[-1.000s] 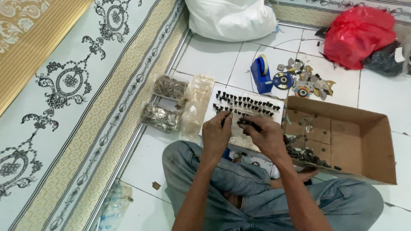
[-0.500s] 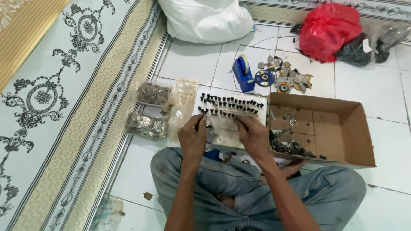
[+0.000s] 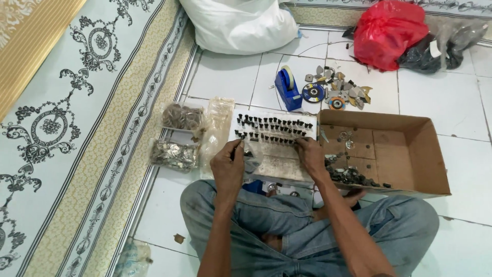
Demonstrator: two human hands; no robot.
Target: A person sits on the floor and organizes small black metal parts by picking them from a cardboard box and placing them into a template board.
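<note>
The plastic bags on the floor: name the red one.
The red bag at the top right, beside the dark bag; the big sack is white.

The hands part now: the left hand (image 3: 228, 166) slides toward nine o'clock, pinching a clear plastic bag (image 3: 252, 156), while the right hand (image 3: 311, 156) shifts toward three o'clock, settling at the white board's (image 3: 279, 165) edge beside the cardboard box (image 3: 410, 154).

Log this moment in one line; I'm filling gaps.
left hand: at white board | right hand: on board | cardboard box: beside
</note>
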